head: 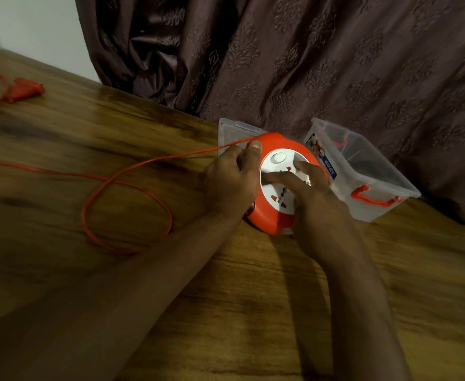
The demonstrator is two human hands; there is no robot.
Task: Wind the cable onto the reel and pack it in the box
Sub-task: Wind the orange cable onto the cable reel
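An orange cable reel (272, 218) with a white socket face sits tilted on the wooden table (115, 127). My left hand (231, 182) grips the reel's left rim, thumb over the top edge where the orange cable (132, 171) leaves it. My right hand (308, 199) lies on the white face, fingers pressed on it. The cable runs left across the table in a loose loop to its orange plug (25, 89) at the far left. A clear plastic box (363, 171) with orange handles stands open just right of the reel.
The box's clear lid (234, 133) lies behind the reel against a dark brown curtain (308, 64) that hangs along the table's far edge. A white wall shows at the upper left.
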